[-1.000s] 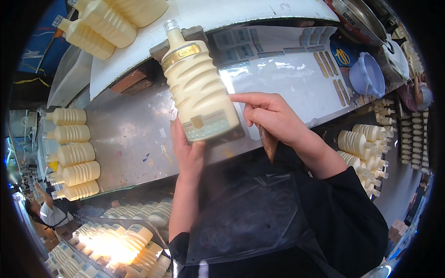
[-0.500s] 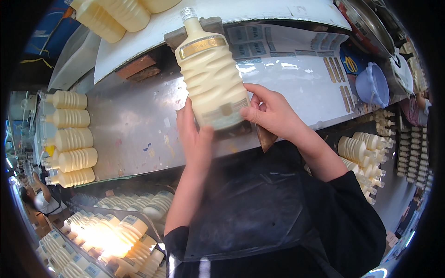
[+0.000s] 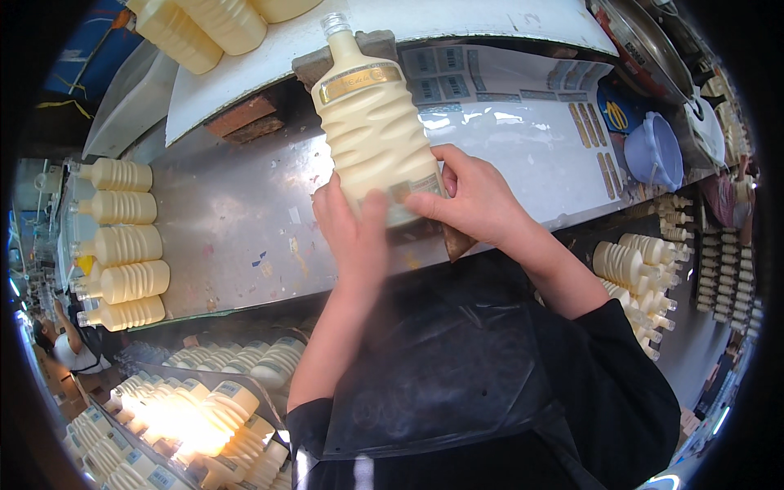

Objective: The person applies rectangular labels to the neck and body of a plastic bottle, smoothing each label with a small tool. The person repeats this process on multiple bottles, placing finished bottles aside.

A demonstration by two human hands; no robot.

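Note:
A cream bottle (image 3: 371, 131) with a wavy body and clear threaded neck lies with its neck pointing away, against a brick-like block (image 3: 377, 47). It bears a gold label (image 3: 359, 83) near the shoulder and a pale band label near its base. My left hand (image 3: 353, 224) grips the left side of the bottle's lower end, its thumb on the front, blurred. From the right, my right hand (image 3: 474, 196) holds the lower edge, thumb pressed on the band label. A brown pointed piece (image 3: 458, 243) shows beneath my right hand.
Several cream bottles (image 3: 128, 245) lie in a row at the metal table's (image 3: 220, 212) left end. Label strips (image 3: 592, 135) lie on the right, near a lavender bucket (image 3: 655, 151). A white shelf (image 3: 490, 20) runs along the back. Crates of bottles (image 3: 237, 359) stand lower left.
My right thumb has slid left across the band label. My left thumb has moved up onto the bottle's front. The bottle has barely shifted.

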